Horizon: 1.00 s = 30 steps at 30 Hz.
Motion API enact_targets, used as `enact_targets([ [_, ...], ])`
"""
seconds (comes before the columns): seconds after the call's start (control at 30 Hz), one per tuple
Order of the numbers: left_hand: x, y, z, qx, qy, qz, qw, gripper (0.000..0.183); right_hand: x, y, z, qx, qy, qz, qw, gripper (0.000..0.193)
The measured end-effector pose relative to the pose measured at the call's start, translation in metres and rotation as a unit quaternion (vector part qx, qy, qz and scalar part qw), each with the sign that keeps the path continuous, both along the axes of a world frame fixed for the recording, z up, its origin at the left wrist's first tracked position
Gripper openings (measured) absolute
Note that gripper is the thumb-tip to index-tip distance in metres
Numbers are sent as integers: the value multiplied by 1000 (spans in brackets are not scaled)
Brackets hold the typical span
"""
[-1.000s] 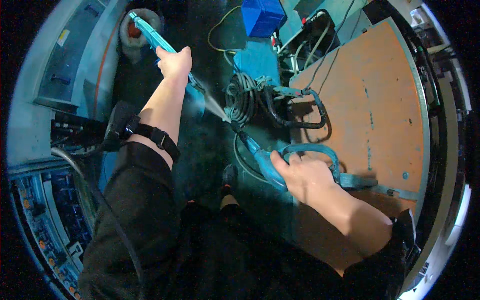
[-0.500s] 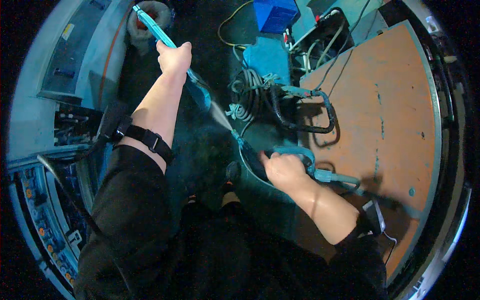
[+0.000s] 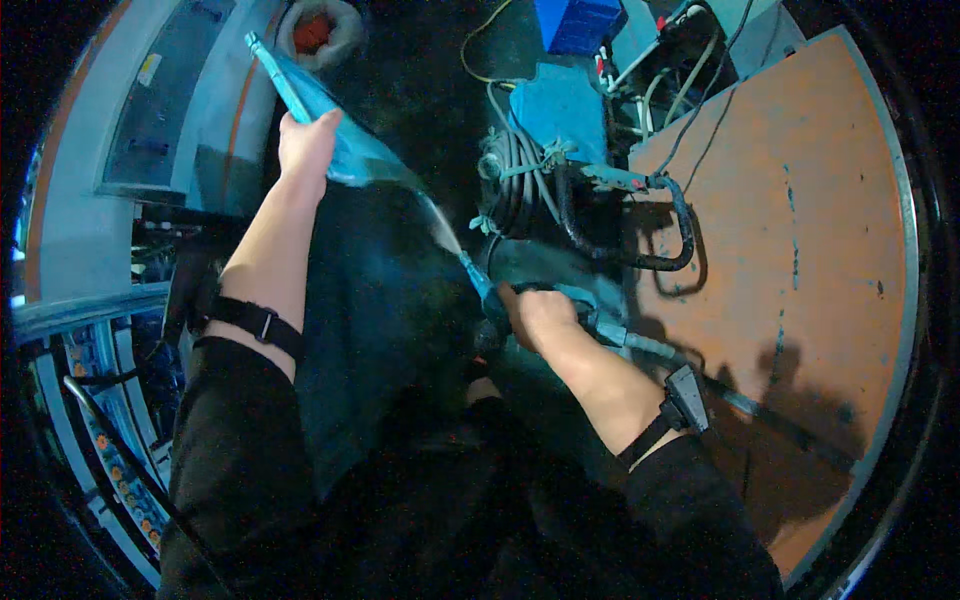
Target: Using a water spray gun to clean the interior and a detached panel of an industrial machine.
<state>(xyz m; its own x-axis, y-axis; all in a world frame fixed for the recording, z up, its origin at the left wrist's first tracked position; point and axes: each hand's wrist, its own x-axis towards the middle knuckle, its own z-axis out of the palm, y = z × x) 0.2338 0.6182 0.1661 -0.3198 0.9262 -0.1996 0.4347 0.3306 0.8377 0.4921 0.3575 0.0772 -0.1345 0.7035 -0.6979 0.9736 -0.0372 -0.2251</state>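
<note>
My left hand [image 3: 306,152] is wrapped round the edge of a long, flat, light-blue piece [image 3: 362,160]. It is held tilted, its far end at the upper left and its broad face partly showing; what it is I cannot make out. Closed on the handle of a spray gun, my right hand [image 3: 545,318] is in front of my body. The slim nozzle of the spray gun [image 3: 468,268] points up and left at the piece. A whitish jet [image 3: 440,226] runs from the nozzle tip to the lower end of the piece. A hose [image 3: 655,345] trails right from the gun.
A worn orange-brown board [image 3: 770,230] fills the right side. Between it and me hang coiled grey hoses [image 3: 520,180] and a black looped handle [image 3: 688,235]. Further off are a blue box [image 3: 578,25] and a bag-lined bin [image 3: 335,50]. Machine cabinets [image 3: 165,100] line the left.
The blue piece has turned from nearly edge-on to show more of its face. My left hand has shifted left and slightly nearer; my right hand with the spray gun has moved left and slightly farther.
</note>
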Motion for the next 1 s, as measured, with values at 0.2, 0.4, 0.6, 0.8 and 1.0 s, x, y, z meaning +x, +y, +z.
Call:
enact_targets([
  [0.2,-58,-15,-9,-15,-42,10,999,62,1,-3,-5,33,19,11,999,49],
  [0.4,-102,-32,-13,-36,-107,2,994,62,4,14,8,40,28,0,999,37],
  [0.6,-128,-48,9,-75,-107,8,991,64,-23,54,52,46,86,0,995,40],
  [0.8,-217,-57,-17,-80,-113,16,990,65,-92,87,107,107,207,33,972,44],
  [1.0,-272,-20,-33,-108,-144,16,984,63,-89,117,-3,-39,36,-64,997,43],
])
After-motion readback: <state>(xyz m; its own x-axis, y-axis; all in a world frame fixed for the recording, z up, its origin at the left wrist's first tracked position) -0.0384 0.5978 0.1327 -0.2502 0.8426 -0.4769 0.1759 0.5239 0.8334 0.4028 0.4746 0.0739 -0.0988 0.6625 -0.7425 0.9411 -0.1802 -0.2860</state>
